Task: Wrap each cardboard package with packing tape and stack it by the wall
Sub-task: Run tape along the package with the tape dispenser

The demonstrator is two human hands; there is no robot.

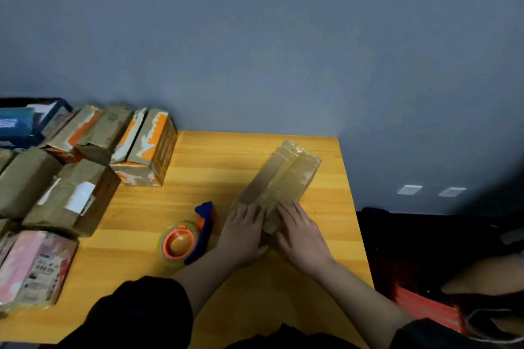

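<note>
Both hands, my left hand (pixel 243 231) and right hand (pixel 301 236), press flat with straight fingers on the box (pixel 279 183); tape dispenser (pixel 187 238) just left on desk (pixel 198 178).

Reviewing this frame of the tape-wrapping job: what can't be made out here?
- Head view: the near end of the cardboard package is covered by the left hand and right hand, so the tape's state there is hidden.
- The label print on the pink parcel is too blurred to read.
- The tape dispenser: its cutting edge is not discernible.
- The stacked packages are cut off by the left edge; their count is unknown.
</note>
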